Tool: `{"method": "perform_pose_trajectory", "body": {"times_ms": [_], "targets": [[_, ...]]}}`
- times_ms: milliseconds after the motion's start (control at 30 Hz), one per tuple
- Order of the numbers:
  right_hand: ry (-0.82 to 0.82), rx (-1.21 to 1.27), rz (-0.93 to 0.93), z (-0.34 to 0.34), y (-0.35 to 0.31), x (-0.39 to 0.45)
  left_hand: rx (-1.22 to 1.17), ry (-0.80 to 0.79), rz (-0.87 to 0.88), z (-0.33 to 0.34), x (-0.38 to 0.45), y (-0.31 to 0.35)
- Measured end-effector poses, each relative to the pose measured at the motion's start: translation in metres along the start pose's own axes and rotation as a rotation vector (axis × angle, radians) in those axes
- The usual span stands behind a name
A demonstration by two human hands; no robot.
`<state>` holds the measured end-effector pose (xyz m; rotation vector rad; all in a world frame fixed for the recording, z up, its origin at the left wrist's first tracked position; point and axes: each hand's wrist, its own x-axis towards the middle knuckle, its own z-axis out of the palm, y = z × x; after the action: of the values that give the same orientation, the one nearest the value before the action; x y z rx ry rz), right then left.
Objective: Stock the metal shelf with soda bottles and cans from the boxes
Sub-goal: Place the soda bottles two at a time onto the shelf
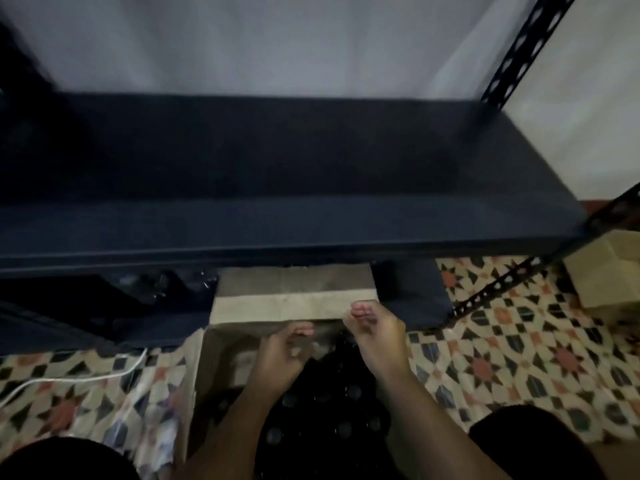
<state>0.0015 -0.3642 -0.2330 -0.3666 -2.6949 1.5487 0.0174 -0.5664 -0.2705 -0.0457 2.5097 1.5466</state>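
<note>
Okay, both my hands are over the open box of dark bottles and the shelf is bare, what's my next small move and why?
Probably lower your right hand onto a dark bottle in the cardboard box and grip its cap: both hands look empty above it, and the shelf shows nothing.

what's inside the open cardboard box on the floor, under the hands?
Dark bottles with round caps fill the cardboard box. Both hands hover above, covering its far end; the count and any cans below cannot be seen.
</note>
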Motion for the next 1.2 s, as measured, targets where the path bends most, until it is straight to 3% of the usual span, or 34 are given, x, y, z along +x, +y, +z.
{"method": "perform_pose_trajectory", "body": {"times_ms": [167,367,533,833,1200], "targets": [[-0.082,-0.086,0.02,0.043,0.077,-0.006,0.282,-0.175,-0.058,0.03,0.01,-0.075],[-0.4,-0.364,-0.098,0.06,0.114,-0.012,0.337,-0.155,0.036,0.037,0.012,-0.095],[-0.329,-0.361,-0.107,0.066,0.122,-0.014,0.382,-0.228,0.06,0.037,0.013,-0.102],[-0.32,-0.327,-0.108,0.064,0.12,-0.017,0.324,-0.149,0.072,0.039,0.007,-0.102],[-0.221,-0.013,-0.267,0.02,0.044,-0.022,0.017,0.016,0.365,-0.005,-0.015,-0.024]]}}
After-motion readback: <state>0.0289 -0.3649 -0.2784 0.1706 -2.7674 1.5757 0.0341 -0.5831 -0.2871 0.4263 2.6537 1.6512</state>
